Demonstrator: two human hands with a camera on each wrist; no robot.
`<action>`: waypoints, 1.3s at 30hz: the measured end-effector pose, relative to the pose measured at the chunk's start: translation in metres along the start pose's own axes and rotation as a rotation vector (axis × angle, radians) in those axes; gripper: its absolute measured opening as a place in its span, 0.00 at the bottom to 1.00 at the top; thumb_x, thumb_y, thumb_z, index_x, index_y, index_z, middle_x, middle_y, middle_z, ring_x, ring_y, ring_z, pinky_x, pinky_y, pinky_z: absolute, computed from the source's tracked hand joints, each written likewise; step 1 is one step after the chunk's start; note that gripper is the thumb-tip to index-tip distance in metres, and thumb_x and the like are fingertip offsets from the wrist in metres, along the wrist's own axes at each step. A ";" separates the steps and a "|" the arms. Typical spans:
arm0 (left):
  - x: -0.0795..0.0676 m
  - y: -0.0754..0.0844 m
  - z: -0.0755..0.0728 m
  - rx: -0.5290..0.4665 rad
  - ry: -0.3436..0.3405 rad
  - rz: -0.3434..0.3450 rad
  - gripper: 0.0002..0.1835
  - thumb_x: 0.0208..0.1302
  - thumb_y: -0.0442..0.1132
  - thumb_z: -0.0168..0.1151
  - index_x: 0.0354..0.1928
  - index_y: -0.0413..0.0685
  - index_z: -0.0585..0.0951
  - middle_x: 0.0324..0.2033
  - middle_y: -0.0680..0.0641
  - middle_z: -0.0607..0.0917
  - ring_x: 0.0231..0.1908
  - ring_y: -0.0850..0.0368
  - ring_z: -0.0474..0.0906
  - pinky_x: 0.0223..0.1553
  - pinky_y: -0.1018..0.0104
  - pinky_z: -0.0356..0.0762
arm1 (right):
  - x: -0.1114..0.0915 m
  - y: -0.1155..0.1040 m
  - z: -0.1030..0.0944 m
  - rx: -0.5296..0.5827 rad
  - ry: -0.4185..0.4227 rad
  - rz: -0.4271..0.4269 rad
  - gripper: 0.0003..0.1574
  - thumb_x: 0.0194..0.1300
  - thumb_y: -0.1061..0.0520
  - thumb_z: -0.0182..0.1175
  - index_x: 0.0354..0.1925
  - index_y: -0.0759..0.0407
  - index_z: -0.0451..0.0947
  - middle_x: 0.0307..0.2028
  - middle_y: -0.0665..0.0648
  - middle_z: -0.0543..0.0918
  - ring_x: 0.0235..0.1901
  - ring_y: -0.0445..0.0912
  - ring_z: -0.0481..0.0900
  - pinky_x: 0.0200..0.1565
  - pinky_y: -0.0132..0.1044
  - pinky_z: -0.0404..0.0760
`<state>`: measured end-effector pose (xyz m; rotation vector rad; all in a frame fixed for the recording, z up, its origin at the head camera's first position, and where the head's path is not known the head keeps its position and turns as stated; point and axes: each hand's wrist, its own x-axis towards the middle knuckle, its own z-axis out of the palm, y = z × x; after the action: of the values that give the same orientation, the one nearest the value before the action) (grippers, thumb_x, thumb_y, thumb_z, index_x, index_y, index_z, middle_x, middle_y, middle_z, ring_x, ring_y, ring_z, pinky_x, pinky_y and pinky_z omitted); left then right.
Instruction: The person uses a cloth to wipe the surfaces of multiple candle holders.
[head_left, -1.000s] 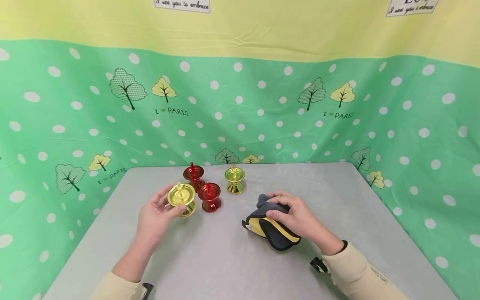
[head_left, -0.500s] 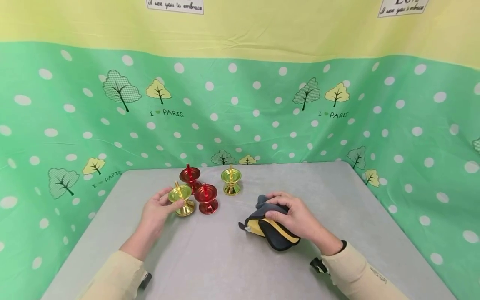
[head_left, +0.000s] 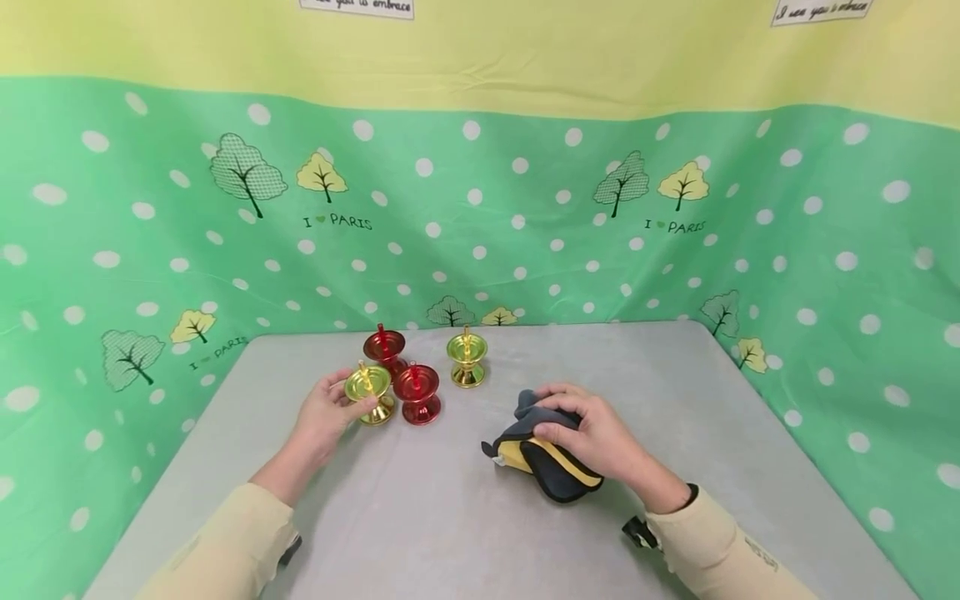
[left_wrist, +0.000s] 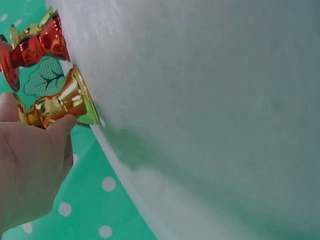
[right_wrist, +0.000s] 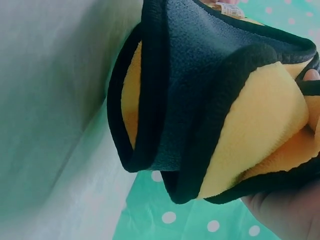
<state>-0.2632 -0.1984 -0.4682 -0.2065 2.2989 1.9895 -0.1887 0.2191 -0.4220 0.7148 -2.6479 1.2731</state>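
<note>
My left hand [head_left: 326, 417] grips a shiny gold candle holder [head_left: 377, 410] by its side, thumb in front. It has a dish with a short spike above a flared foot. In the left wrist view the gold foot is at the table surface; I cannot tell whether it touches. Just right of it stands a red candle holder [head_left: 422, 408], with another red one [head_left: 384, 346] behind. A second gold candle holder [head_left: 468, 371] stands apart to the right. My right hand [head_left: 596, 433] grips a bunched cloth [right_wrist: 195, 100], dark grey and yellow with black edging.
A grey table [head_left: 435, 517] lies beneath everything. Green and yellow printed fabric [head_left: 517, 217] hangs along its back and sides. Dark straps show at both sleeve cuffs, such as the right sleeve [head_left: 693, 529].
My left hand has shifted the gold candle holder slightly right and back, closer to the red ones; its tilt has varied. The right hand and cloth have stayed nearly still.
</note>
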 end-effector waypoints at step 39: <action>-0.069 0.073 0.039 0.301 0.233 0.678 0.38 0.63 0.40 0.80 0.72 0.41 0.73 0.71 0.44 0.78 0.71 0.44 0.75 0.75 0.65 0.71 | -0.020 -0.003 -0.031 0.040 0.043 0.089 0.12 0.71 0.55 0.72 0.52 0.50 0.89 0.66 0.62 0.82 0.64 0.63 0.82 0.50 0.32 0.88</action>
<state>-0.2078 -0.1468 -0.3918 0.4484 3.0848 1.8829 -0.1720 0.2484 -0.4058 0.5741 -2.6540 1.3510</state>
